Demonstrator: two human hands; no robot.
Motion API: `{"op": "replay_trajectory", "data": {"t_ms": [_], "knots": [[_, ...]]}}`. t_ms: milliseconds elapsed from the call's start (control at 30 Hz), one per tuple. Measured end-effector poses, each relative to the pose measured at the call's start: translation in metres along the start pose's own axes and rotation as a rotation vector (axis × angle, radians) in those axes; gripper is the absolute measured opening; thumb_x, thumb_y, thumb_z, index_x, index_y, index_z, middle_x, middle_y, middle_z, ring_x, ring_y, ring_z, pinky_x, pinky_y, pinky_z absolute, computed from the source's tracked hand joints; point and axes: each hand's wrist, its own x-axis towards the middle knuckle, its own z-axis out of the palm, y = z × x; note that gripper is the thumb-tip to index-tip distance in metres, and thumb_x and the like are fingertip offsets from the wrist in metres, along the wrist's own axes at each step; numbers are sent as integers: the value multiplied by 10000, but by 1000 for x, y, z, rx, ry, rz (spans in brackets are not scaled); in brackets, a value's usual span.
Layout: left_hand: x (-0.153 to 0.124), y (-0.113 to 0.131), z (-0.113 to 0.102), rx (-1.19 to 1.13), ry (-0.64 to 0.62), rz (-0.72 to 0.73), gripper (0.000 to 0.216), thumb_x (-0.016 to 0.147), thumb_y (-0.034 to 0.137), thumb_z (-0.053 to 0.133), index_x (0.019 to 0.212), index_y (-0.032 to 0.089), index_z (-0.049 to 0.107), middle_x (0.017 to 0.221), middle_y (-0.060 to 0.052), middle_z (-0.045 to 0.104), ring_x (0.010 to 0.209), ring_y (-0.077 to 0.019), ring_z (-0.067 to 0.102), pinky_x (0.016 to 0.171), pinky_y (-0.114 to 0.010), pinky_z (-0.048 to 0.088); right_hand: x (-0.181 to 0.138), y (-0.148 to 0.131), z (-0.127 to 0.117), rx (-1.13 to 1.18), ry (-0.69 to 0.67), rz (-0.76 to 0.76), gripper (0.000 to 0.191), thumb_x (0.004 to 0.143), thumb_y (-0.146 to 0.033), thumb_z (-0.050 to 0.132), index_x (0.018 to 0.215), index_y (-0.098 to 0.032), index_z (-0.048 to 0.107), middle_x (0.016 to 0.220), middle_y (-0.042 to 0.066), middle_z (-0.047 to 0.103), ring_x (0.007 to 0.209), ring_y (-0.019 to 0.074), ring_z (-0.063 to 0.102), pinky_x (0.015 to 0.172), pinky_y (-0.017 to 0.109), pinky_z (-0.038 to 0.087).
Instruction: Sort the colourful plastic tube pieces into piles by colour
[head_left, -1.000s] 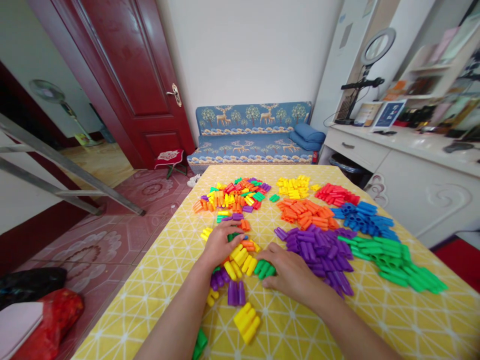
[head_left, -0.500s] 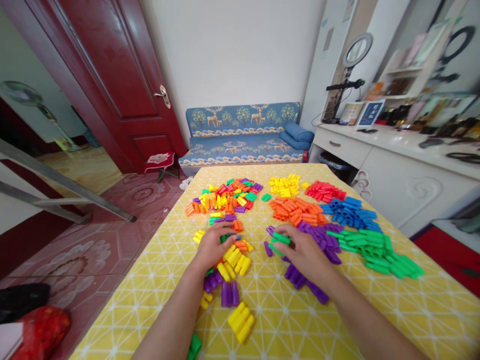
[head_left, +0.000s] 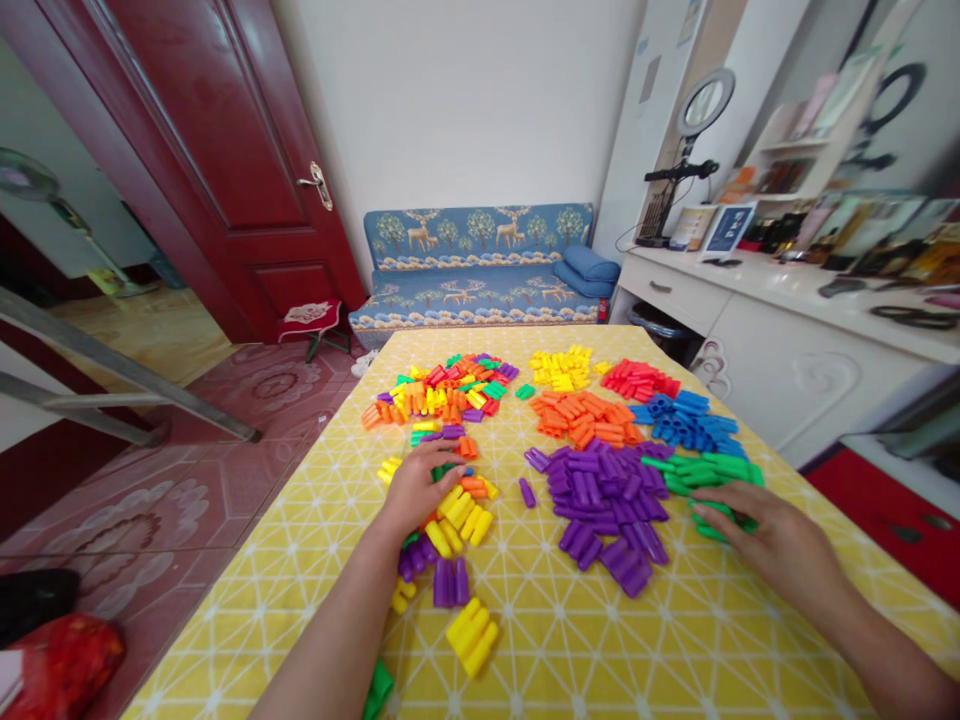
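Observation:
Small ribbed plastic pieces in several colours lie on the table. My left hand is over the mixed pieces at the left, its fingers curled round a green plastic piece, partly hidden. Close by are yellow pieces, an orange piece and purple pieces. At the right, my right hand has thumb and fingers closed on green plastic pieces, at the near side of the green pile. The purple pile lies left of that hand.
Further back are orange, blue, red and yellow piles, plus a mixed heap. A patterned cloth covers the table. Beyond it stands a blue sofa; a white dresser is at the right.
My right hand has carried green pieces rightward from above the purple pile to the green pile. My left hand stays among the mixed pieces. The view has shifted slightly.

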Motion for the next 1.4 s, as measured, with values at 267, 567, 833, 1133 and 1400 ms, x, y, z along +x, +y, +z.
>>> {"op": "replay_trajectory", "data": {"t_ms": [267, 567, 833, 1133, 1400], "knots": [[0, 2, -1, -3, 11, 21, 211, 847, 351, 598, 950, 249, 751, 1155, -65, 685, 1087, -237, 616, 975, -419, 480, 0, 15, 6, -245, 103, -103, 358, 857, -531, 480, 785, -311, 753, 894, 59, 658, 808, 262, 588, 728, 413, 469], [0, 1, 0, -19, 2, 6, 200, 847, 340, 602, 947, 249, 749, 1169, -62, 679, 1089, -236, 614, 990, -421, 466, 40, -14, 6, -231, 79, -85, 323, 867, -411, 472, 989, -243, 720, 1035, 69, 683, 966, 277, 604, 859, 424, 468], [0, 0, 0, -30, 3, 9, 192, 849, 337, 604, 951, 265, 749, 1181, -53, 675, 1121, -237, 597, 1003, -420, 451, 77, -25, 30, -349, -184, 24, 464, 741, -138, 482, 1152, -226, 679, 1153, 71, 695, 1004, 283, 658, 840, 409, 505], [0, 3, -1, -22, -5, -12, 184, 842, 318, 611, 945, 253, 749, 1173, -52, 677, 1111, -240, 598, 996, -421, 452, 61, -55, 10, 309, 23, 209, 385, 807, -489, 564, 1061, -210, 643, 901, 79, 731, 813, 252, 695, 732, 375, 550], [0, -1, 1, -25, 2, -9, 190, 847, 332, 606, 949, 260, 748, 1174, -51, 673, 1116, -239, 596, 996, -418, 453, 37, -82, 12, 515, -241, 4, 307, 765, -518, 665, 869, -241, 748, 889, 60, 726, 842, 233, 682, 760, 343, 551]]}}
